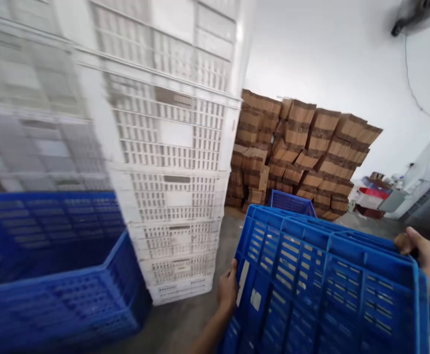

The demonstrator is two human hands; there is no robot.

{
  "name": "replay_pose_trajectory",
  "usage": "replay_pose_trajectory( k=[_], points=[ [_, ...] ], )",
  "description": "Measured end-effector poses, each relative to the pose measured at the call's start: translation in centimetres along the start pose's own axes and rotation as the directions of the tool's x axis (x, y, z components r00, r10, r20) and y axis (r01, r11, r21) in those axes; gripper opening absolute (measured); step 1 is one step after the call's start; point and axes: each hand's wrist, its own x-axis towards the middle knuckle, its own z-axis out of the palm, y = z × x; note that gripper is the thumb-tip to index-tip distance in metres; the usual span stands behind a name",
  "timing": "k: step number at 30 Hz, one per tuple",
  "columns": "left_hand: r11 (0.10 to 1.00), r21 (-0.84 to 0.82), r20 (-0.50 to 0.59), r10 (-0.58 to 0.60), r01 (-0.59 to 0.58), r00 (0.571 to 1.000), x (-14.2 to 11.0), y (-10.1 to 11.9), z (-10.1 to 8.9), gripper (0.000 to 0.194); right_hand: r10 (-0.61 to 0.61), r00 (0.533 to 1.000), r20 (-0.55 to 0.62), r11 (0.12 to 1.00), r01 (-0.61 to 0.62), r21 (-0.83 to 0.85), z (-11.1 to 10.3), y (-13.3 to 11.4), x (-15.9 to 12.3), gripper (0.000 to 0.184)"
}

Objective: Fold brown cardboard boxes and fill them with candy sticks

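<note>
Held crate: large bright-blue plastic crate with slotted panels and raised ribs, tilted, filling the lower right of the view, between the two hands; its lower part runs out of view.
Left hand: at the crate's left edge, fingers curled against that side and closed on it; the crate lies just to the right of these fingers.
Right hand: at the crate's upper right corner, fingers bent over the rim and closed on it; the crate lies below and to the left of them. Exact finger placement is partly hidden.
Left of the crate: tall stack of white slotted plastic crates, apart from the left hand, standing on the grey floor.
Far left: open, dark-blue plastic bin with perforated walls, blurred, in front of more white crates.
Behind the crate: purple-blue plastic crate, partly hidden, near bundled brown cardboard piled against a white wall.
Right background: red and white containers among small clutter.
Upper right: dark, blurred fixture with a hanging cable.
</note>
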Motion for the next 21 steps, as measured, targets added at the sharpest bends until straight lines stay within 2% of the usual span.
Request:
replay_pose_trajectory(
  k=[5, 8, 11, 16, 21],
  points=[
    [0.99, 0.13, 0.08, 0.036, -0.047, 0.996, 7.9, 5.6, 7.5, 0.076, 0.105, 0.987, -0.123, 0.991, -0.094, 0.092, 2.4, 9.1, 7.8, 0.06],
    [0.97, 0.216, 0.175, 0.078, -0.115, 0.982, 12.8, 9.0, 12.5, 0.074, 0.136, 0.966, -0.221, 0.984, -0.105, 0.145, 3.0, 13.9, 10.9, 0.054],
    [0.946, 0.238, 0.257, 0.159, -0.222, 0.953, 18.2, 12.4, 18.2, 0.077, 0.152, 0.943, -0.296, 0.983, -0.113, 0.145, 3.5, 18.1, 13.6, 0.05],
    [0.905, 0.257, 0.367, 0.233, -0.339, 0.9, 26.2, 17.7, 29.3, 0.082, 0.157, 0.886, -0.437, 0.988, -0.14, 0.071, 4.2, 23.0, 18.5, 0.051],
    [0.854, 0.271, 0.466, 0.288, -0.445, 0.837, 31.6, 21.8, 40.2, 0.08, 0.161, 0.834, -0.527, 0.986, -0.162, 0.044, 4.5, 26.2, 23.3, 0.051]
  ],
)
